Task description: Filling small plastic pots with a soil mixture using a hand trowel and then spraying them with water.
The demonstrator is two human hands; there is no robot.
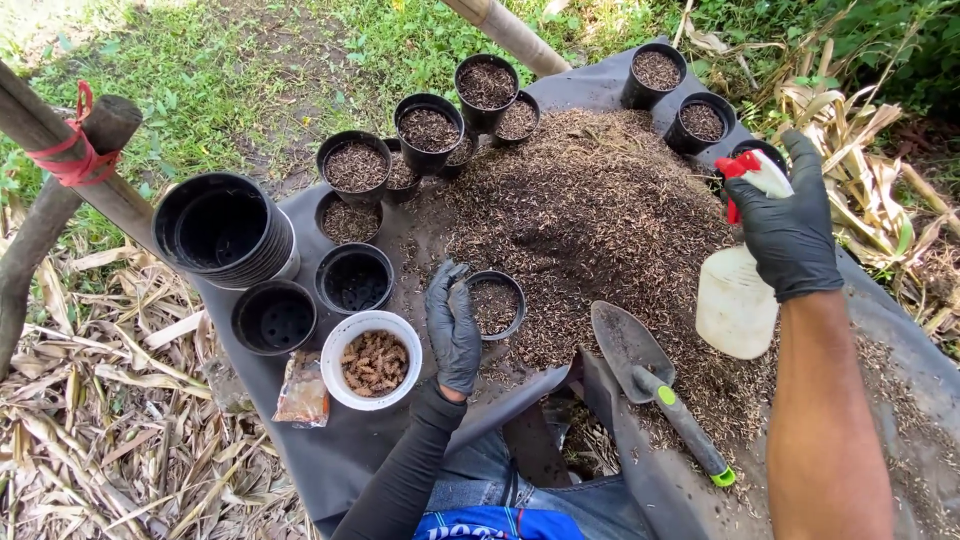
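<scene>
dark grey plastic sheet (330, 450) spread on the ground, heaped with a brown husk-and-soil mix (600, 220). white plastic spray bottle with red trigger (735, 295) held upright over the heap's right edge, right hand (790, 225) in black glove clamped on its neck. small round black plastic pot (497, 304), part filled, sits on the sheet; gloved left hand (453, 325) lies flat against its left rim, fingers straight, gripping nothing.

A garden trowel (650, 385) with a grey and green handle lies on dark sheeting (350, 450) between my hands. Just left of my left hand sits a white bowl (370, 360) of brown pellets, with empty black pots (275, 318) and a nested stack (225, 230) beyond. Filled pots (428, 128) line the far side.
</scene>
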